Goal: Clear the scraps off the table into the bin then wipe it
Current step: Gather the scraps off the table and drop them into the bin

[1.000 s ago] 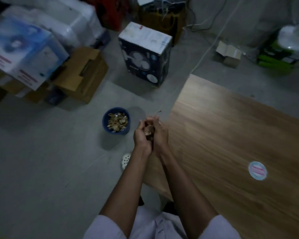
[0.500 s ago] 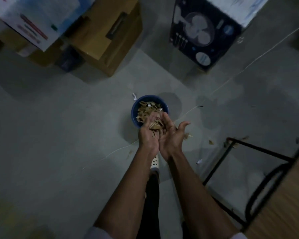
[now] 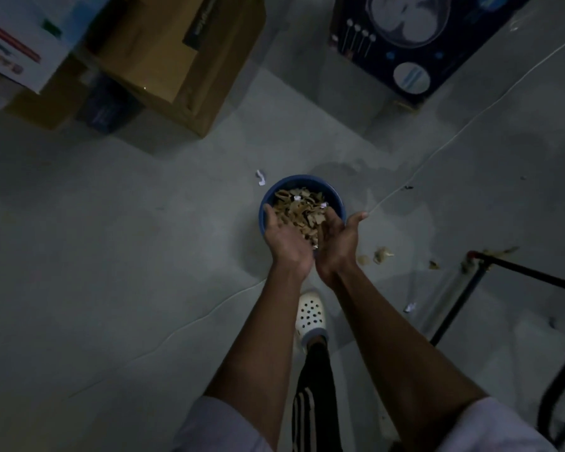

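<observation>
One blue bin on floor, heaped with tan scraps. Two hands above it, left hand and right hand, both spread open, palms up. Roughly four stray scraps on floor to its right.

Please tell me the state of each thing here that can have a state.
left hand: open, palm up over the bin
right hand: open, palm up, beside the left
bin: upright, nearly full of scraps
scraps: heaped in the bin
stray scraps: lying on the floor
cardboard box: flap open
</observation>
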The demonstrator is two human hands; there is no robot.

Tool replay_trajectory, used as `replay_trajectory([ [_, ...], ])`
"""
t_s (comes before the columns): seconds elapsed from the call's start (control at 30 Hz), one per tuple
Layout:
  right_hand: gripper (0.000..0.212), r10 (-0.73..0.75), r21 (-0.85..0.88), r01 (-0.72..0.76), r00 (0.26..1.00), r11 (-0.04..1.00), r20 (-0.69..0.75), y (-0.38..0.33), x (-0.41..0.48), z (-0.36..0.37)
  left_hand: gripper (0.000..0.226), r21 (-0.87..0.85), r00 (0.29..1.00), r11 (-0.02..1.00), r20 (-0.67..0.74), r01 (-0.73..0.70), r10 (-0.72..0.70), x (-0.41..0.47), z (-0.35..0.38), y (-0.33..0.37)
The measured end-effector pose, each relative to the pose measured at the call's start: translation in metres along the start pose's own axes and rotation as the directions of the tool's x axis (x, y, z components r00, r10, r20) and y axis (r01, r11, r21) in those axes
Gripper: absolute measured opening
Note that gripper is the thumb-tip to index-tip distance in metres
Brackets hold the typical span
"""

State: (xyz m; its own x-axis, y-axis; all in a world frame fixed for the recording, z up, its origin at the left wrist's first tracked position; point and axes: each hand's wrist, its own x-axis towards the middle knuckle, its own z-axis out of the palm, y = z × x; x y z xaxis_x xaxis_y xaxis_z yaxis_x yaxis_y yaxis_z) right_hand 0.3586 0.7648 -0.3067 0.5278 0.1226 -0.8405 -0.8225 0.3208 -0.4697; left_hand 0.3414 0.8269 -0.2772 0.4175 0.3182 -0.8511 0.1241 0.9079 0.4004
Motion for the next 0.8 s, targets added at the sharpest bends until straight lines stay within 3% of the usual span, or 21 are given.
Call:
replay_trajectory([
  [0.13, 0.091, -0.065, -0.057, 0.065, 0.998, 0.996, 0.000, -0.026, -0.044, -0.002, 0.069, 0.112, 1.000, 0.993, 0.010, -0.026, 0.025, -0.030, 0.018, 0.005],
  [0.27, 0.083, -0.147, -0.134, 0.152, 0.988, 0.979, 0.052, -0.052, -0.122, -0.032, 0.096, 0.339, 0.987, 0.933, 0.147, -0.116, 0.070, -0.109, 0.045, -0.010],
  [0.4, 0.079, -0.295, -0.098, 0.302, 0.952, 0.948, 0.082, -0.084, -0.207, -0.092, 0.054, 0.439, 0.935, 0.869, 0.348, -0.227, 0.068, -0.209, 0.068, -0.064],
  [0.47, 0.078, -0.378, -0.082, 0.386, 0.921, 0.919, 0.094, -0.105, -0.254, -0.133, 0.054, 0.536, 0.886, 0.770, 0.458, -0.346, 0.079, -0.254, 0.074, -0.094],
  [0.63, 0.078, -0.553, -0.108, 0.551, 0.833, 0.828, 0.015, -0.141, -0.364, -0.262, 0.060, 0.658, 0.726, 0.384, 0.686, -0.648, 0.049, -0.386, 0.072, -0.184],
  [0.8, 0.055, -0.643, -0.074, 0.640, 0.754, 0.765, -0.134, -0.142, -0.459, -0.407, 0.079, 0.590, 0.599, 0.191, 0.800, -0.784, -0.012, -0.486, 0.060, -0.301],
])
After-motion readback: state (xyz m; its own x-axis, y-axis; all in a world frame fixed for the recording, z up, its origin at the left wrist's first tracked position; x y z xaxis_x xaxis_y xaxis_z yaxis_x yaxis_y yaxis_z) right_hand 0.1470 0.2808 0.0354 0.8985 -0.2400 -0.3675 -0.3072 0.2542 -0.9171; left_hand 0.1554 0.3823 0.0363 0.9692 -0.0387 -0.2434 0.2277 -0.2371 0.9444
